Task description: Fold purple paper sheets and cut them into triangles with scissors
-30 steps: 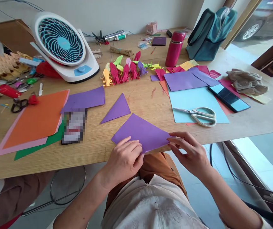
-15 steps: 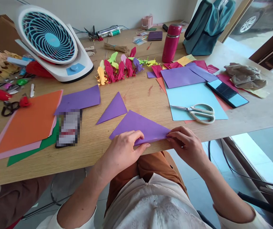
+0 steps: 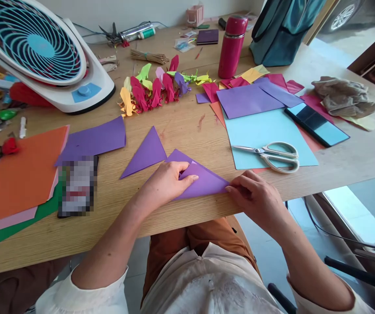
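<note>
A folded sheet of purple paper (image 3: 203,186) lies near the table's front edge, its top layer drawn up towards the upper edge. My left hand (image 3: 166,181) rests on its left part, index finger and thumb closed on the layer's edge; its other fingers are hidden beneath the hand. At the right corner, my right hand (image 3: 256,196) pinches the paper between thumb and curled fingers. A smaller purple paper triangle (image 3: 145,152) lies flat just beyond my left hand. To the right, white-handled scissors (image 3: 272,156) rest on a light blue sheet (image 3: 256,133).
Orange paper (image 3: 20,161), a purple sheet (image 3: 92,138) and a blurred-out phone-like object (image 3: 77,187) lie left. Behind are a fan (image 3: 43,48), several paper flowers (image 3: 156,93) and a pink flask (image 3: 232,48). A phone (image 3: 316,124) and crumpled cloth (image 3: 344,97) lie right.
The paper's top layer has been brought up and away from me, with my left hand moving up and left. My right hand stays at the right corner. The view has shifted slightly.
</note>
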`<state>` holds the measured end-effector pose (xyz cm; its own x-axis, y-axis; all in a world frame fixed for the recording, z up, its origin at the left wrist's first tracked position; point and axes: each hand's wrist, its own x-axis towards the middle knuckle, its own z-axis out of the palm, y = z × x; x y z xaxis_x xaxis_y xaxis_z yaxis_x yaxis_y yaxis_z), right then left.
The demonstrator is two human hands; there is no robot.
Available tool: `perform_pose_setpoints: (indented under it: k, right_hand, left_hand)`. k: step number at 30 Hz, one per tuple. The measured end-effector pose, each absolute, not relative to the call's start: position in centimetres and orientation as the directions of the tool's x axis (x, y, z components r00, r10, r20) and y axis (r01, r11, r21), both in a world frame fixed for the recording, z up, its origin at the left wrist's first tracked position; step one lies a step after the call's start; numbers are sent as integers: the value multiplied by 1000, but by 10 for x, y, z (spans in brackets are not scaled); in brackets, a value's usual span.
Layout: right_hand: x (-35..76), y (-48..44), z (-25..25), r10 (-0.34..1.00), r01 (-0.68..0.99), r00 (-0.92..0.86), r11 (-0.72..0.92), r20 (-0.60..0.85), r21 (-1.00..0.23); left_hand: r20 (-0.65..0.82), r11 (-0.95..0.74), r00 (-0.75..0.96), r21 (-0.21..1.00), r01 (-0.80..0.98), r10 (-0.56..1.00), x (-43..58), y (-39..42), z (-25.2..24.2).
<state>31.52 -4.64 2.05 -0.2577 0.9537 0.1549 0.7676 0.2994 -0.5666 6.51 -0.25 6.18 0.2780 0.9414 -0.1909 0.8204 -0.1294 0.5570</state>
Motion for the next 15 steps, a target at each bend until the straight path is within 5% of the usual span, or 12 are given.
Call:
perform_pose_setpoints:
  k: [7, 15]
  right_hand:
    - [309, -45, 20, 971, 806, -195, 239, 138, -542]
    - [308, -44, 19, 972, 834, -195, 236, 135, -498]
  left_hand:
    - [-210, -106, 239, 500, 859, 948, 69, 6, 58]
    - [-121, -152, 193, 284, 947, 974, 74, 1, 48]
